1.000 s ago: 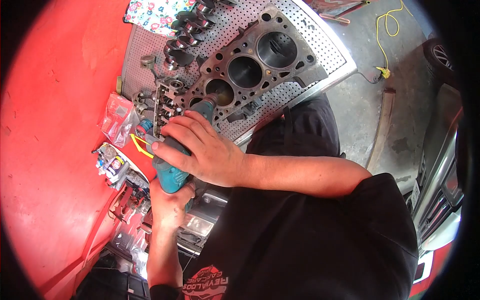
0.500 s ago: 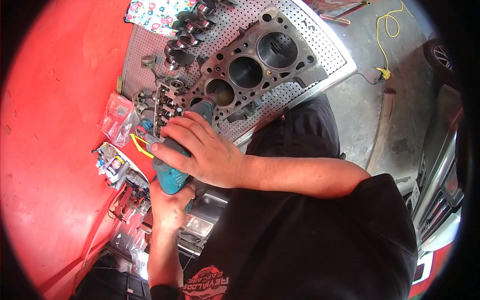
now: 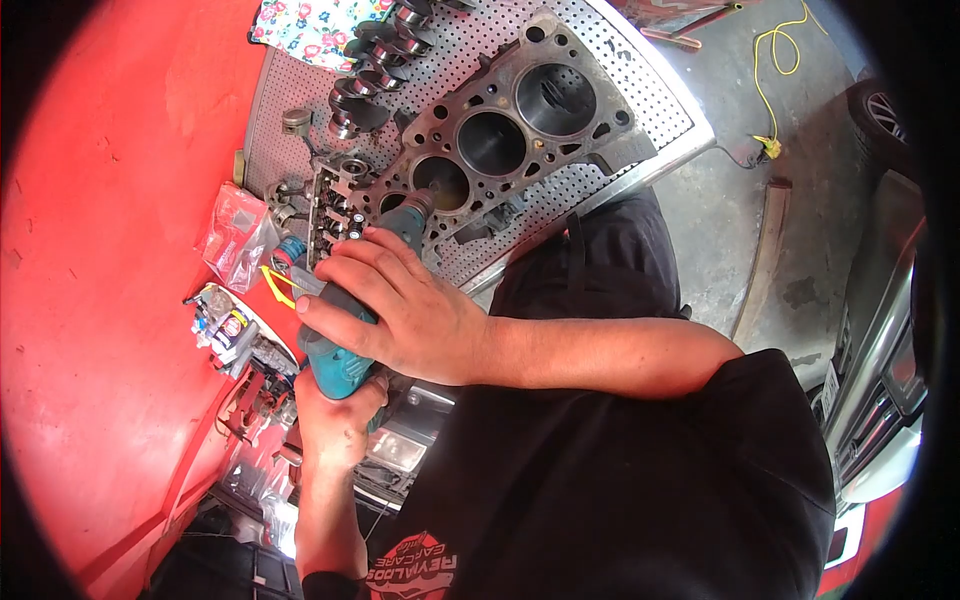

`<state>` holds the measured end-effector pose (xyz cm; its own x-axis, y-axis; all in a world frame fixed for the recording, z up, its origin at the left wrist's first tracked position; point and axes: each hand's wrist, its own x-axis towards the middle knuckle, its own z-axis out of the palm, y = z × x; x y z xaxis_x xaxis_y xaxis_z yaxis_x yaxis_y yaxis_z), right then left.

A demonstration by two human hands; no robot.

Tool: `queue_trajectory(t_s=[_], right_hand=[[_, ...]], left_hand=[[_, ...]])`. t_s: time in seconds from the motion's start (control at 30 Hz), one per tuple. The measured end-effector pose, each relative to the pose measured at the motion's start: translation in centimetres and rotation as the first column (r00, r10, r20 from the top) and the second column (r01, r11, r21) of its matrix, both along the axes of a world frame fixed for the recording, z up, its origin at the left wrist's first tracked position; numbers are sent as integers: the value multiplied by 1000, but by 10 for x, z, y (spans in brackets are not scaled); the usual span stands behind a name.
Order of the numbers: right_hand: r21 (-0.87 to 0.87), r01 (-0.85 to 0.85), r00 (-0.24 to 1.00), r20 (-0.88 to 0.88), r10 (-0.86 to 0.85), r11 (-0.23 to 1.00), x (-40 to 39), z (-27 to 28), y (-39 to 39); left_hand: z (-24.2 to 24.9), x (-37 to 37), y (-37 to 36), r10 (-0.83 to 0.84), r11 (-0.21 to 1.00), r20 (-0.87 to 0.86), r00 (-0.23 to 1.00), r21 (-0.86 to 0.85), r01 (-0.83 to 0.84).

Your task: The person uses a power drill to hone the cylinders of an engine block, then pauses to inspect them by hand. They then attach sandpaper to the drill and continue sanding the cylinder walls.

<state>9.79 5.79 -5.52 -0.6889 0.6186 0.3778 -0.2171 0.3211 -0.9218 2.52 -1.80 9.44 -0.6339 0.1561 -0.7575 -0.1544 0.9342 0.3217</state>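
A teal power drill [image 3: 340, 365] is held at a slant above a grey engine block [image 3: 510, 115], its chuck end at the mouth of a cylinder bore [image 3: 441, 185]. My left hand [image 3: 335, 420] is closed round the drill's handle at the rear. Over the top of the drill body lies my right hand [image 3: 415, 315], fingers wrapped across it and thumb toward the rear. What sits inside the bore at the drill's tip is dark and hard to make out. Another bore beside it is partly covered by the drill.
A perforated metal table [image 3: 285, 110] carries the block, a crankshaft [image 3: 365, 85], a piston [image 3: 296, 122], a cylinder head [image 3: 330, 210] and a floral cloth [image 3: 315, 30]. A plastic bag [image 3: 235, 235] lies on the left. A yellow cord [image 3: 765, 80] runs along the floor.
The drill and both hands have shifted slightly back, down and to the left in view. The chuck stays at the same bore, and both hands keep their grip.
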Motion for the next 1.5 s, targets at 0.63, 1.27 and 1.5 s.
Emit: queue_trajectory(t_s=[0.63,1.27,1.5], right_hand=[[-1,-17,1000,-7,17,1000,-2,-10,4],[-11,-23,1000,-1,23,1000,-1,-18,7],[2,-12,1000,15,12,1000,0,-17,6]], left_hand=[[-11,-5,-6,19,1000,24,1000,-23,-19],[-21,-1,2,33,999,11,999,-16,-33],[-24,-2,-4,23,1000,22,999,-3,-23]])
